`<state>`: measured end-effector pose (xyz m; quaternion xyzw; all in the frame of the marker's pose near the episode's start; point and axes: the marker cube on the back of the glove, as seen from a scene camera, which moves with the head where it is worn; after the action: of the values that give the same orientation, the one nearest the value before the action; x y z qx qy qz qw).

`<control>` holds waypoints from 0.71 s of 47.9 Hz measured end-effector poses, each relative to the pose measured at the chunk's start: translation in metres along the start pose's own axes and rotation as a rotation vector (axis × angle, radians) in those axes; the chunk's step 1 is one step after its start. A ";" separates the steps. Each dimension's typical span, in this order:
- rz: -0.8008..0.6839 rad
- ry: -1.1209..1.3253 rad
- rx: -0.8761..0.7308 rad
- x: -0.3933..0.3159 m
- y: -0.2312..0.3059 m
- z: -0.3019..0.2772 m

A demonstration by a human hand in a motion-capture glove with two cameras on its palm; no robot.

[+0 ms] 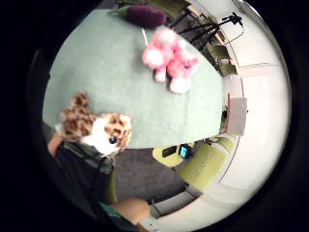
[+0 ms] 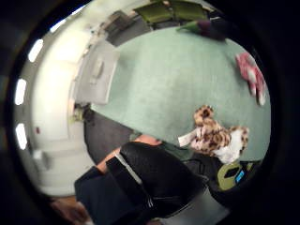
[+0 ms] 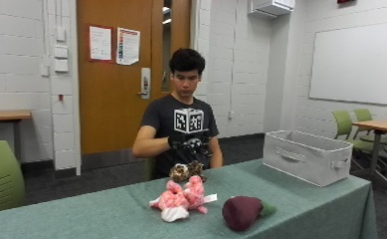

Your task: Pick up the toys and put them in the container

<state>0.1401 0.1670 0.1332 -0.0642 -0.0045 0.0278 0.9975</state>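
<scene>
Gloved right hand (image 3: 188, 143) raised at chest height above spotted leopard plush toy (image 3: 186, 171); grip state cannot tell. Leopard on green tabletop (image 3: 80, 214) near edge. Pink plush toy (image 3: 180, 197), purple plush eggplant (image 3: 242, 212) untouched. First pick seems pending: descend, grasp leopard, carry to grey fabric container (image 3: 305, 156).

A spotted leopard (image 3: 186, 171) plush with a white muzzle is seen at the table's edge nearest the person. A pink plush (image 3: 178, 197) with white paws is laid mid-table, sprawled on its side. Just beside it, a dark purple eggplant (image 3: 243, 212) plush with a green stem is laid. A grey fabric bin (image 3: 306, 157) with handles is stood upright at the table's end, well apart from the toys.
</scene>
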 end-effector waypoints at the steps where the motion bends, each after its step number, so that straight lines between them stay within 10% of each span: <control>1: 0.005 -0.002 -0.010 0.002 0.003 0.009; 34: 0.093 -0.031 -0.124 0.034 0.041 0.082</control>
<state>0.1707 0.2205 0.2098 -0.1256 -0.0185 0.0746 0.9891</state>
